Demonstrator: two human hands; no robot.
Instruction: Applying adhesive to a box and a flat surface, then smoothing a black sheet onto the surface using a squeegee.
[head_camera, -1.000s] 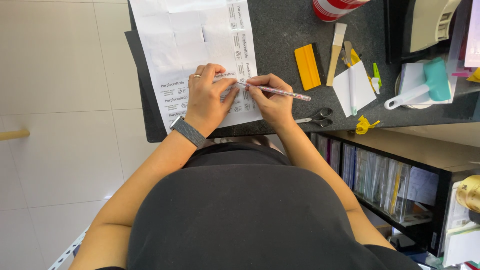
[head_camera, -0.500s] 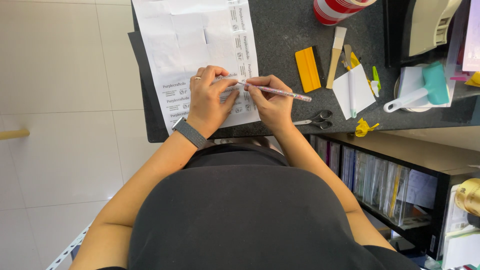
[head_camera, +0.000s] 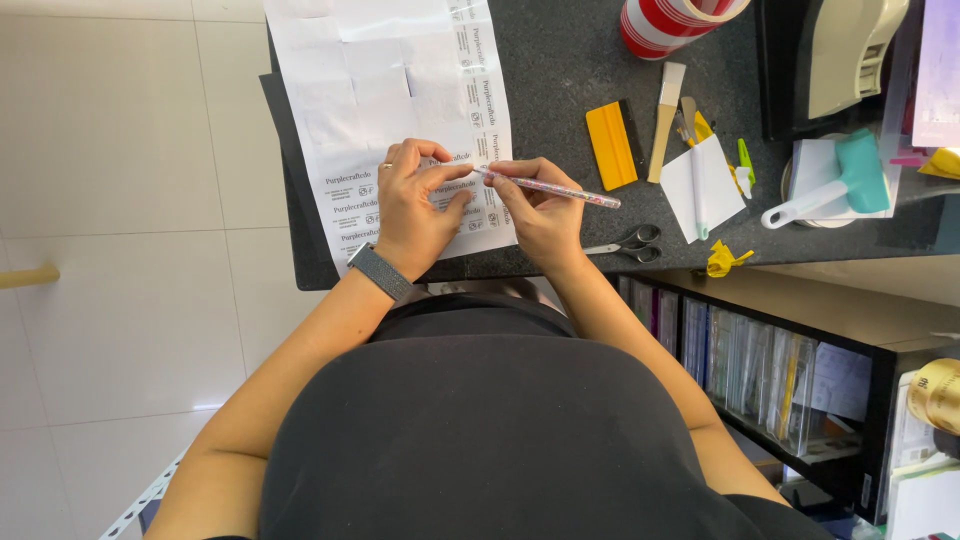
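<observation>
Slim pen-like tool (head_camera: 548, 187): light, stiff; pinched near its tip by the right hand (head_camera: 540, 215). Label sheet (head_camera: 400, 120): thin, limp; pressed flat under left hand (head_camera: 415, 210), fingers spread.

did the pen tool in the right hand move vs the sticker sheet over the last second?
No. The pen tool in the right hand keeps its tip at the same spot on the sticker sheet, beside the left hand.
</observation>
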